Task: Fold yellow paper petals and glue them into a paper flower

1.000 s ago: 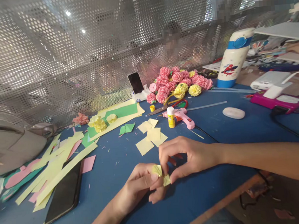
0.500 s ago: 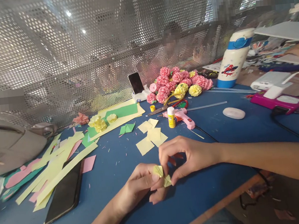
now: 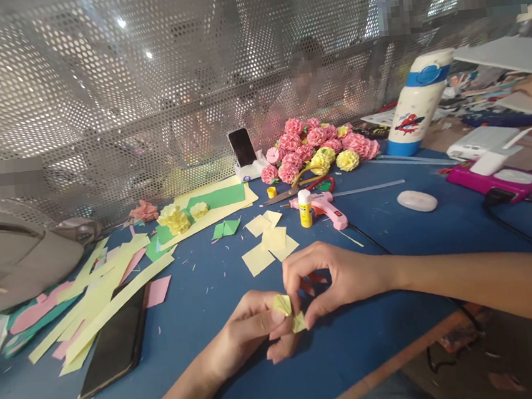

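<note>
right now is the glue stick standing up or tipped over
Standing up: the glue stick has its white end on top and yellow body below.

Between the black phone (image 3: 113, 349) and our left hand (image 3: 254, 323), we can pass over bare tabletop (image 3: 184, 326). Past our right hand (image 3: 328, 281) there's room toward the white oval object (image 3: 417, 201), with a cord (image 3: 368, 238) crossing it. Straight ahead, yellow squares (image 3: 259, 261), a glue stick (image 3: 305, 211) and a pink glue gun (image 3: 336, 216) stand in our way; behind them, scissors (image 3: 288, 195) and paper flowers (image 3: 306, 152) close it off.

Left hand (image 3: 255, 318) beside right hand (image 3: 333, 276), near the table (image 3: 378, 342)'s front edge.
Left pinches; right arches, fingers curled.
</note>
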The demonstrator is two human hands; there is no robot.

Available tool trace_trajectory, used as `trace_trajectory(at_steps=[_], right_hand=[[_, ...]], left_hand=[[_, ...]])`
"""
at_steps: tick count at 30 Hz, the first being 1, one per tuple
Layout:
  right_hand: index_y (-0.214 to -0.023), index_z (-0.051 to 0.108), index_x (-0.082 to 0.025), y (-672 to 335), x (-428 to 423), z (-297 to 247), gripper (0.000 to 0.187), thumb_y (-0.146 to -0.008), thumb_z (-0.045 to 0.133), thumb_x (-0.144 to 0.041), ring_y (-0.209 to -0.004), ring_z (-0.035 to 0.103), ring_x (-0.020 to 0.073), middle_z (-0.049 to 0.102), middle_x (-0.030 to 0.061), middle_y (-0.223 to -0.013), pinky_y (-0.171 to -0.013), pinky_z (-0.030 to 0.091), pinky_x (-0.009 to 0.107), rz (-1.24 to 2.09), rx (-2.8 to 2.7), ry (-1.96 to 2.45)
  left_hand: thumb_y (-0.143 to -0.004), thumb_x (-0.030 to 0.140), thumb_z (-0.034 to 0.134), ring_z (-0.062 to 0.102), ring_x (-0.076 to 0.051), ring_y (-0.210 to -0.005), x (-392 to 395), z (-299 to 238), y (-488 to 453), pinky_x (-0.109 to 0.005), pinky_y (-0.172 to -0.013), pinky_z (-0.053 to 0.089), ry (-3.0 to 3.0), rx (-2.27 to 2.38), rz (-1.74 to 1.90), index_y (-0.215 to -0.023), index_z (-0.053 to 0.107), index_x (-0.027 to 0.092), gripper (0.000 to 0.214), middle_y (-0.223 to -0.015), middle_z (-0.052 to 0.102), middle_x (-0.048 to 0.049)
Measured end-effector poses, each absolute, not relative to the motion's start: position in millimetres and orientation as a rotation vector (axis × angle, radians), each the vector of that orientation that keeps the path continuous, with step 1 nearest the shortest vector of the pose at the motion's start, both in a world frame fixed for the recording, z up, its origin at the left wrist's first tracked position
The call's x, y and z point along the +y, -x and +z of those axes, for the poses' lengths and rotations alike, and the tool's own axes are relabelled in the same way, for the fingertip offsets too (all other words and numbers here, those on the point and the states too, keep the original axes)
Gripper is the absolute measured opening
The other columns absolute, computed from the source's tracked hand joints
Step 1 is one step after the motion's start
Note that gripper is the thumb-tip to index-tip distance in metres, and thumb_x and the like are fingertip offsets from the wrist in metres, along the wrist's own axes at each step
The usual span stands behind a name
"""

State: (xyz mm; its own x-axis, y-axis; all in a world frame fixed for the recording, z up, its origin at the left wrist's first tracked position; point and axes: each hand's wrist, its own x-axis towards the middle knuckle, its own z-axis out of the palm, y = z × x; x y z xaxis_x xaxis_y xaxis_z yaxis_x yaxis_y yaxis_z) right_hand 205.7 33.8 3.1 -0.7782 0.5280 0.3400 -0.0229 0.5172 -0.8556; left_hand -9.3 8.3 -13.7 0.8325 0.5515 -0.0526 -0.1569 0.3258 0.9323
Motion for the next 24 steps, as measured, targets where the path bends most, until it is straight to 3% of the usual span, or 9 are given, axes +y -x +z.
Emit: trace_trajectory(at_steps=[12,24], right_hand=[[-0.082,0.072,-0.014,-205.2,32.3,4.4,0.029,-0.080,0.076,-0.043,-0.068,0.052,0.0087,0.065,0.0018,-0.080,-0.057,0.039,0.019,1.260,-2.136,0.417],[-0.087,0.073,-0.012,-206.5,36.5,2.7,0.025,-0.083,0.074,-0.037,-0.072,0.058,0.0108,0.068,0.0055,-0.083,-0.066,0.047,0.021,1.165,-2.175,0.282]], left_hand=[[-0.088,0.041,0.061,0.036,-0.009,-0.045,7.7,-11.5,9.3,-0.026,-0.050,0.026,-1.150,0.397,0.466,-0.063,0.045,0.017,0.039,-0.051,0.048,0.0011],[-0.089,0.039,0.059,0.036,-0.009,-0.044,7.6,-14.2,10.6,-0.026,-0.053,0.027,-1.145,0.391,0.501,-0.063,0.046,0.017,0.037,-0.049,0.048,0.0013]])
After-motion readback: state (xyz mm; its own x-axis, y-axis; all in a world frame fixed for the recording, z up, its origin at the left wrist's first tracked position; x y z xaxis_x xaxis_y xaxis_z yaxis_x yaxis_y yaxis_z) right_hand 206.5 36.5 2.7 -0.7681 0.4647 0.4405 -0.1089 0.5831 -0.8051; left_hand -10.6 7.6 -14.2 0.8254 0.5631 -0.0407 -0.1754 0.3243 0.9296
